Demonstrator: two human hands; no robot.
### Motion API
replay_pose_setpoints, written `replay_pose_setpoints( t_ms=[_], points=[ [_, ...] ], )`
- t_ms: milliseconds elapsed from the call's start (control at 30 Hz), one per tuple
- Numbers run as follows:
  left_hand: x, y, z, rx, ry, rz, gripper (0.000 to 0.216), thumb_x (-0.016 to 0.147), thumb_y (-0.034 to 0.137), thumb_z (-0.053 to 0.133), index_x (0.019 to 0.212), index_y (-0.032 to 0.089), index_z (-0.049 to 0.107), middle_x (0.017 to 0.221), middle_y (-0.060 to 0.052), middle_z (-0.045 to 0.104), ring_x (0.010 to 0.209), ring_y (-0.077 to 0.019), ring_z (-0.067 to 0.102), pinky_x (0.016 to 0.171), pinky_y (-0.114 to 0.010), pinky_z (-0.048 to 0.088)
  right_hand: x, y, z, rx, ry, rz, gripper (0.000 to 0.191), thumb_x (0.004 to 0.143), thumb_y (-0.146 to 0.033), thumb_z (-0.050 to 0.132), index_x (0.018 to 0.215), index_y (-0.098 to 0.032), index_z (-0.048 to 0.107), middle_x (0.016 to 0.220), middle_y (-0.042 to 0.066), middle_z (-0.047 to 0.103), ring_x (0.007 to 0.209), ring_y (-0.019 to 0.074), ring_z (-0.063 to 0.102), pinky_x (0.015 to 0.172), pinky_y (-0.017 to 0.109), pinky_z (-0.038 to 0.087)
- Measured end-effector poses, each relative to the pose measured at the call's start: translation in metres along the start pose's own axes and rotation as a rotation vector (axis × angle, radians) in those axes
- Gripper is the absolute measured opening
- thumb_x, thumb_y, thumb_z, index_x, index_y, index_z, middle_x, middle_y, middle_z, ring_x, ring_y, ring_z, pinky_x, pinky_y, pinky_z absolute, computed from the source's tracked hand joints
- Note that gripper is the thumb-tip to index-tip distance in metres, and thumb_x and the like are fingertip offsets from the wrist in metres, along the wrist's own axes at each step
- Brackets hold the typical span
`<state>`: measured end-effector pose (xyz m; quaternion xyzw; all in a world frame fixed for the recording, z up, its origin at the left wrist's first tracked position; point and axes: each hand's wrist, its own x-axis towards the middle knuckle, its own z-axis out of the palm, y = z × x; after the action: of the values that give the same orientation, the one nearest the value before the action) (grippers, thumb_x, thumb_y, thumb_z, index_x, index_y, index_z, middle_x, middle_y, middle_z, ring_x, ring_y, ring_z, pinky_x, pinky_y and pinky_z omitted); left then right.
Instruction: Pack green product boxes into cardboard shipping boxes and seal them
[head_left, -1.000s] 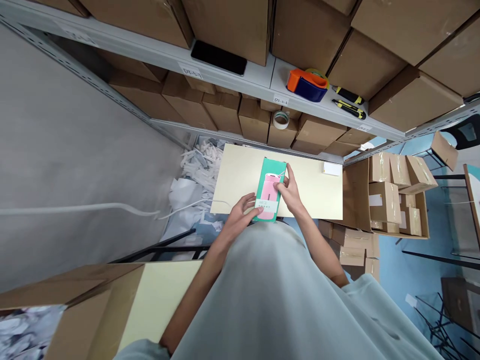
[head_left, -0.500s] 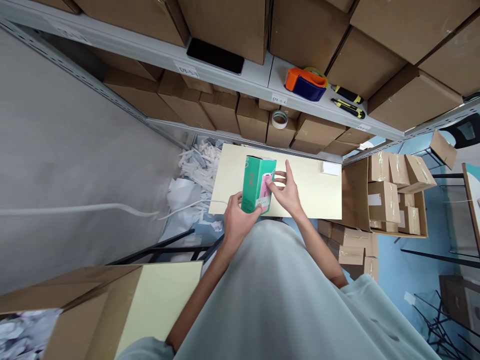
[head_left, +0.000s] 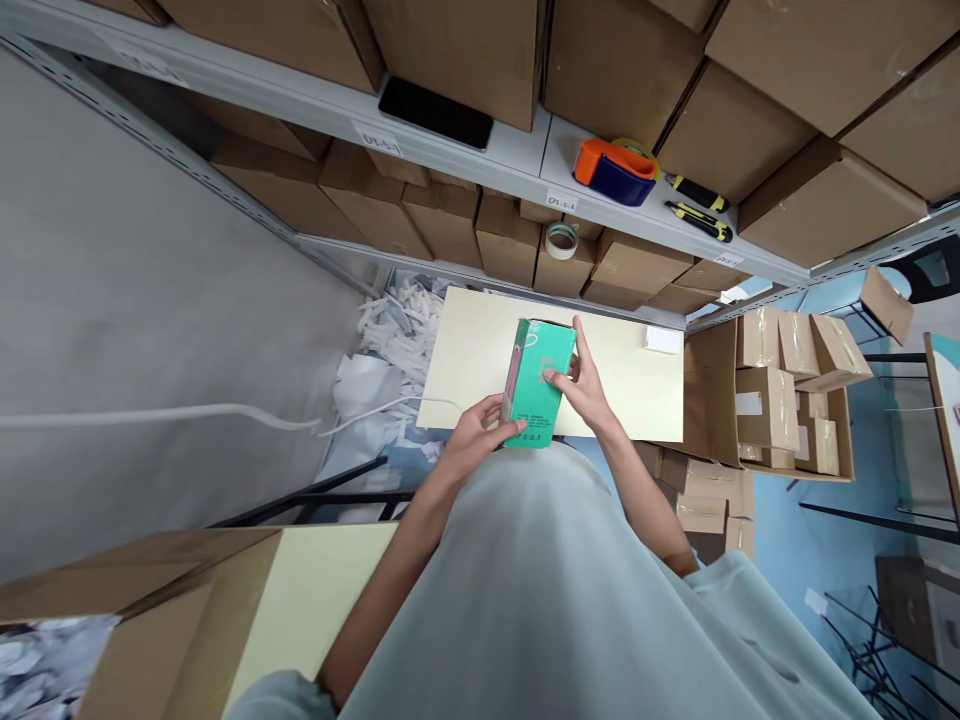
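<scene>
I hold a green product box [head_left: 537, 385] with a pink strip along its left edge, above a pale yellow table top [head_left: 472, 360]. My left hand [head_left: 476, 437] grips the box's near lower corner, fingers curled round it. My right hand [head_left: 581, 385] clasps the box's right side, thumb on its face and one finger stretched up along the far edge. The box's plain green side faces me.
Grey metal shelves hold cardboard boxes [head_left: 450, 50], a black phone [head_left: 435, 112], an orange and blue tape dispenser [head_left: 613, 168], two yellow-black cutters [head_left: 697, 205] and a tape roll [head_left: 561, 239]. An open carton of small boxes [head_left: 780, 400] stands right. Shredded paper [head_left: 394, 330] lies left.
The box has been turned in my hands: its pink front faced me, then it stood upright on edge, and now a plain green side faces me. Both hands kept hold of it.
</scene>
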<state>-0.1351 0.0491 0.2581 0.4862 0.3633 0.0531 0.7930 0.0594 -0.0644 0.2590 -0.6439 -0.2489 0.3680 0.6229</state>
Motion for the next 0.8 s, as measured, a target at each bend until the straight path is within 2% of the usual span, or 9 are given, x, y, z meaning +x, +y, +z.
replay_pose_setpoints(
  t_ms=[167,300,367,400,467,600,700,800],
  points=[
    [0.005,-0.008,0.01,0.093,0.153,0.063,0.06,0.058,0.05,0.099,0.105,0.022,0.075,0.112,-0.009,0.082,0.118,-0.0339,0.075,0.103,-0.045,0.06,0.001,0.007,0.006,0.023,0.063,0.082,0.126,0.09,-0.059,0.086,0.183,-0.036,0.005,0.131,0.008,0.074,0.109,0.0236,0.077,0.09,0.036,0.069],
    [0.002,-0.01,0.025,0.332,0.421,0.139,0.06,0.065,0.048,0.092,0.113,0.023,0.067,0.11,-0.007,0.077,0.106,-0.0309,0.074,0.101,-0.048,0.058,-0.003,0.004,0.017,-0.065,0.17,0.102,0.132,0.086,-0.062,0.089,0.183,-0.037,0.004,0.145,0.013,0.068,0.117,0.0262,0.075,0.085,0.034,0.068],
    [-0.003,-0.01,0.033,0.446,0.502,0.202,0.064,0.066,0.047,0.093,0.118,0.024,0.064,0.117,-0.009,0.074,0.111,-0.0321,0.072,0.101,-0.049,0.058,-0.006,0.002,0.02,-0.101,0.198,0.093,0.133,0.084,-0.06,0.092,0.183,-0.037,0.006,0.141,0.011,0.07,0.115,0.0265,0.075,0.086,0.035,0.067],
    [-0.006,-0.009,0.036,0.462,0.49,0.235,0.066,0.066,0.047,0.093,0.12,0.024,0.064,0.122,-0.01,0.073,0.116,-0.0331,0.071,0.102,-0.049,0.058,-0.007,0.001,0.021,-0.11,0.213,0.087,0.134,0.082,-0.058,0.093,0.183,-0.037,0.007,0.136,0.01,0.072,0.114,0.0261,0.075,0.088,0.036,0.067],
    [-0.01,-0.006,0.037,0.374,0.382,0.251,0.067,0.068,0.051,0.093,0.121,0.025,0.063,0.128,-0.012,0.072,0.126,-0.0348,0.069,0.098,-0.047,0.061,-0.009,0.001,0.018,-0.082,0.226,0.087,0.137,0.081,-0.054,0.095,0.183,-0.035,0.006,0.126,0.007,0.075,0.11,0.0251,0.074,0.092,0.037,0.066],
    [-0.008,0.002,0.024,0.055,0.145,0.036,0.068,0.07,0.059,0.093,0.122,0.024,0.065,0.139,-0.015,0.074,0.131,-0.0365,0.071,0.081,-0.038,0.063,-0.011,0.005,0.005,0.076,0.14,0.135,0.136,0.085,-0.055,0.091,0.184,-0.03,0.002,0.12,0.005,0.078,0.105,0.0237,0.075,0.092,0.037,0.066],
    [-0.003,0.006,0.012,-0.005,-0.012,-0.104,0.075,0.061,0.052,0.101,0.124,0.023,0.072,0.131,-0.015,0.079,0.124,-0.0371,0.075,0.084,-0.039,0.063,-0.012,0.008,-0.001,0.087,0.082,0.12,0.136,0.085,-0.058,0.091,0.183,-0.031,0.0,0.121,0.006,0.078,0.105,0.024,0.075,0.089,0.036,0.066],
    [0.0,0.005,0.004,-0.003,-0.1,-0.131,0.075,0.061,0.048,0.103,0.126,0.024,0.075,0.123,-0.014,0.083,0.122,-0.0377,0.077,0.089,-0.042,0.064,-0.014,0.007,-0.003,0.027,0.008,0.058,0.137,0.087,-0.059,0.09,0.183,-0.035,-0.004,0.125,0.006,0.075,0.108,0.024,0.076,0.091,0.037,0.067]
  ],
)
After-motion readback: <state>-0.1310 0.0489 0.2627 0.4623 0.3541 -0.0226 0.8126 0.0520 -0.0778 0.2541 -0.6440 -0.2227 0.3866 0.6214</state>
